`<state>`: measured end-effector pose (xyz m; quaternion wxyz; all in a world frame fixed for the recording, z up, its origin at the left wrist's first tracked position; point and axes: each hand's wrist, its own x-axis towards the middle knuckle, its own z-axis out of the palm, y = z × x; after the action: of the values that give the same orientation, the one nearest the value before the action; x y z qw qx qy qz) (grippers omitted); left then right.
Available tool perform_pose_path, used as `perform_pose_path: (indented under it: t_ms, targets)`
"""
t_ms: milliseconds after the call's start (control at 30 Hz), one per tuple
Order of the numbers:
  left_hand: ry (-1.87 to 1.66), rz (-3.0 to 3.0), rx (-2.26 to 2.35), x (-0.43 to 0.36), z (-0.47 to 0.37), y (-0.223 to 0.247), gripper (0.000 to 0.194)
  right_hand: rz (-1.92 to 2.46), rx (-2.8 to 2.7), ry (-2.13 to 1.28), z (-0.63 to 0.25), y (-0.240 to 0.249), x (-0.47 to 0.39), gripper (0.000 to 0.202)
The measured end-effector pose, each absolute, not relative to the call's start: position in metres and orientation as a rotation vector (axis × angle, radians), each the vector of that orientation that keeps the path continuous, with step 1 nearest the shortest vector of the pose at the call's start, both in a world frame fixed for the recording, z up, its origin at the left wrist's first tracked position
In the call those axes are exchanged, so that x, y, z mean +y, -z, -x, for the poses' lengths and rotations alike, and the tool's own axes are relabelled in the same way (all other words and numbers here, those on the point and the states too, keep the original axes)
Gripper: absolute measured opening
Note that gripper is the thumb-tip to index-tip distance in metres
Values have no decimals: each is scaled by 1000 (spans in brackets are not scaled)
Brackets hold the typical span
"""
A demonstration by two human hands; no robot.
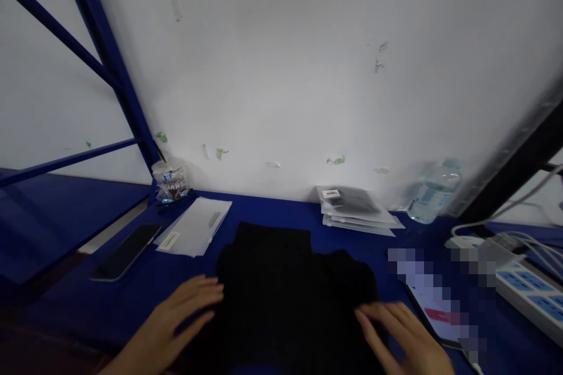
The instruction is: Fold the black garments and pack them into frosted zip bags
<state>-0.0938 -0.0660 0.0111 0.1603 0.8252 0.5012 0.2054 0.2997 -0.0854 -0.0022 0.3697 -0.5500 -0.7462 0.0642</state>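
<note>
Left hand (pixel 176 316), fingers slightly spread, at the black garment's (pixel 281 299) left edge; right hand (pixel 400 331) at its right edge, thumb and forefinger nearly together, grip unclear

There are 2 hands (pixel 176 319) (pixel 402 334), 2 phones (pixel 127 253) (pixel 435 307), 1 bottle (pixel 433 194) and 1 black cloth (pixel 285 299).

Blue table (pixel 268 206) against a white wall (pixel 272 76), scuffed, bits of green residue. Blue metal frame (pixel 126 106) at left. Plastic-wrapped container (pixel 169 181) in the left back corner; dark-screened phone (pixel 126 252) lying nearer. Labelled translucent pouch (pixel 196 227) just right of both. Pouch stack (pixel 357 212) by the wall, clear bottle (pixel 433 193) upright beside it. Far right: lit phone (pixel 440 312), partly pixelated; white power strip (pixel 530 288), blue socket faces, cables (pixel 505 214) around it.
</note>
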Motion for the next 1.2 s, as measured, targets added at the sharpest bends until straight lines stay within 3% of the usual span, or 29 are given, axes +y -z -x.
perform_pose_path:
  t_ms: [167, 333, 433, 500, 633, 800, 900, 1033, 1200]
  targets:
    - [-508, -2384, 1370, -2, 79, -19, 55, 1563, -1903, -410, -247, -12, -26, 25]
    - [-595, -2342, 1371, 49, 69, -24, 29, 1463, -1726, -787, -238, -16, 33, 5]
    - [-788, -2267, 1574, 73, 57, -28, 36, 1483, -1535, -884, -250, -25, 54, 21]
    - [-889, -2267, 1684, 77, 45, -25, 46, 1485, -1507, -818, -263, -30, 53, 29]
    - [-675, -2512, 1454, 45, 21, -10, 51, 1467, -1801, -569, -291, -27, 16, 16]
    - [-325, -2597, 1269, -11, 9, 8, 72, 1516, -2124, -373, -312, -8, -25, 42]
    - [-262, -2620, 1237, -20, 8, 10, 83, 1538, -2208, -388, -312, -10, -12, 24]
    - [-245, -2649, 1278, -18, 6, 10, 85, 1758, -2007, -275, -311, -38, 35, 12]
    - [-266, -2736, 1309, -19, 7, 19, 82, 1855, -1785, 18, -278, -48, 26, 25]
